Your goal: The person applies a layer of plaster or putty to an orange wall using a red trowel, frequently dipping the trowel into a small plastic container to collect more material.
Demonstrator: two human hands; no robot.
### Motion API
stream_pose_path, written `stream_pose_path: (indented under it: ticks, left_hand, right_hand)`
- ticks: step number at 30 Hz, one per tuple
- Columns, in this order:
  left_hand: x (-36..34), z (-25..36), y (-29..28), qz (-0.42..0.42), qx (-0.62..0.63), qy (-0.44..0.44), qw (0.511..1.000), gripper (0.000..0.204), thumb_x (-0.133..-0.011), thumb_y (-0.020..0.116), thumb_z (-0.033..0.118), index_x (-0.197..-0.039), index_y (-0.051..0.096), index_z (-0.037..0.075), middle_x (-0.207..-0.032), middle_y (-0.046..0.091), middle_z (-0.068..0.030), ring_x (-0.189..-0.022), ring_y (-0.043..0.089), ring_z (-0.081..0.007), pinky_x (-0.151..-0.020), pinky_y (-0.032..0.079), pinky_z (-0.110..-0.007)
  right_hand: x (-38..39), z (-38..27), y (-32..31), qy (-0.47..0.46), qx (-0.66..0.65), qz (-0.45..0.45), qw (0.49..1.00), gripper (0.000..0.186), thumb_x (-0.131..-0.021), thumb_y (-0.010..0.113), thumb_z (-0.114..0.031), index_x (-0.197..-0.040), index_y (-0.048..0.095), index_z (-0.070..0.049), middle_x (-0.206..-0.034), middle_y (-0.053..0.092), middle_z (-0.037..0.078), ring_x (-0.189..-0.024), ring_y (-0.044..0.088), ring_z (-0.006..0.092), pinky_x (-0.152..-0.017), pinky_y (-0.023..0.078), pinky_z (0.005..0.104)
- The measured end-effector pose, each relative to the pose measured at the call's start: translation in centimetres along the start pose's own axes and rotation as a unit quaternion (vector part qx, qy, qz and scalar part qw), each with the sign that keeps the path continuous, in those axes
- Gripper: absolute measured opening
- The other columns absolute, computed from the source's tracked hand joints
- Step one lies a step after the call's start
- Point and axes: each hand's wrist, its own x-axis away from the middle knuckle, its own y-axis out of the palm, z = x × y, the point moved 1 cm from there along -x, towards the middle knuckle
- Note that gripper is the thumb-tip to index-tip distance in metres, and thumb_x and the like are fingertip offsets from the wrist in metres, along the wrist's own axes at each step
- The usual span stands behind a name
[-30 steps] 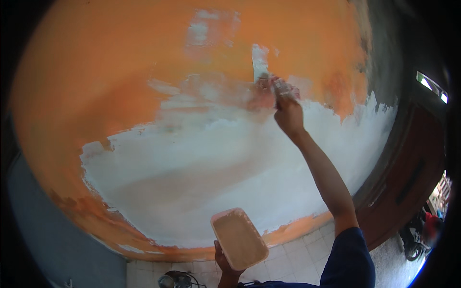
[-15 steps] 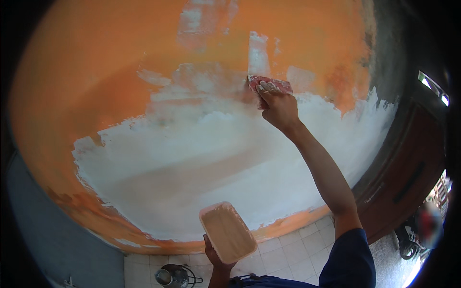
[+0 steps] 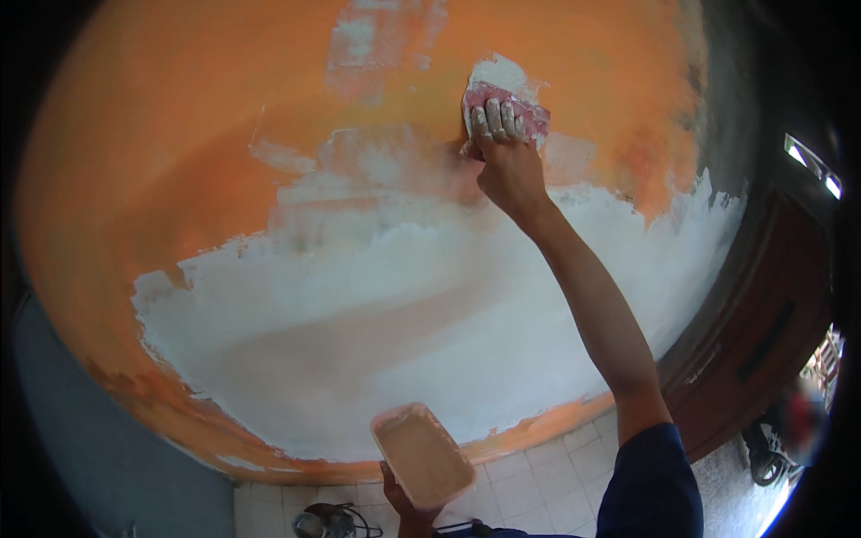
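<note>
My right hand (image 3: 507,157) is closed on a red, putty-smeared flat scraper (image 3: 534,117), its fingers coated white, pressing it against the orange wall (image 3: 188,134) at the upper middle. A patch of white putty (image 3: 496,70) shows just above the blade. Lower down, a wide uneven white coat (image 3: 377,278) covers much of the wall. My left hand (image 3: 402,495) holds a shallow beige tray (image 3: 423,455) from beneath at the bottom of the view; its inside is coated with a pale, smooth material.
Below lie a tiled floor (image 3: 569,462) and a dark metal container (image 3: 325,522). A grey panel (image 3: 99,403) stands at the left. At the right are a brown door (image 3: 753,296), a small opening (image 3: 807,161), and a motorbike (image 3: 764,453) beside a blurred red shape (image 3: 803,412).
My right hand with the scraper has moved up the wall, over the upright white stroke, and the white patch there looks thicker and wider. The tray shifted left, then slightly down.
</note>
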Motion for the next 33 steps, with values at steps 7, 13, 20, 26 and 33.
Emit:
stream_pose_path:
  ticks: [7,13,20,26,33]
  left_hand:
    - [-0.7,0.0,-1.6,0.047,-0.007,-0.003,0.999,0.057,-0.097,0.030,0.052,-0.133,0.041,0.009,-0.123,0.053,-0.0100,-0.109,0.055,-0.0276,-0.092,0.047,-0.047]
    - [0.6,-0.4,-1.1,0.000,-0.058,0.013,0.998,0.056,-0.097,0.031,0.051,-0.133,0.041,0.010,-0.121,0.055,-0.0089,-0.109,0.055,-0.0266,-0.092,0.047,-0.046]
    - [1.7,-0.4,-0.2,0.023,0.007,-0.003,1.000,0.058,-0.096,0.031,0.053,-0.133,0.041,0.009,-0.121,0.054,-0.0099,-0.111,0.054,-0.0277,-0.091,0.047,-0.047]
    - [1.4,0.4,-2.3,0.022,-0.011,0.006,1.000,0.065,-0.093,0.033,0.058,-0.136,0.037,0.009,-0.125,0.051,-0.0122,-0.114,0.052,-0.0317,-0.093,0.045,-0.051]
    - [1.7,0.4,-0.6,0.025,-0.008,0.031,0.999,0.061,-0.097,0.027,0.054,-0.133,0.039,0.007,-0.121,0.053,-0.0122,-0.107,0.056,-0.0285,-0.090,0.048,-0.047]
  right_hand:
    - [4.4,-1.9,-1.7,-0.073,0.023,-0.092,0.993,0.051,-0.072,0.059,0.001,-0.123,0.054,0.001,-0.128,0.052,0.025,-0.118,0.052,0.0370,-0.093,0.045,0.0426]
    - [0.4,0.3,-9.6,0.080,-0.215,-0.016,0.973,0.062,-0.065,0.045,0.013,-0.115,0.066,-0.015,-0.078,0.063,0.018,-0.063,0.059,0.0294,-0.061,0.050,0.0325]
    - [-4.8,1.8,-5.2,0.055,0.012,-0.056,0.997,0.035,-0.068,0.063,-0.011,-0.103,0.068,-0.016,-0.092,0.069,0.012,-0.083,0.066,0.0272,-0.075,0.051,0.0397]
    - [2.2,-4.3,-2.1,-0.024,-0.056,-0.053,0.997,0.045,-0.073,0.063,-0.010,-0.117,0.060,-0.010,-0.116,0.061,0.015,-0.106,0.059,0.0289,-0.084,0.050,0.0391]
    - [-1.4,-0.3,-8.2,0.047,-0.149,0.122,0.980,0.060,-0.067,0.055,0.005,-0.123,0.060,-0.016,-0.078,0.065,0.013,-0.064,0.063,0.0275,-0.062,0.053,0.0360]
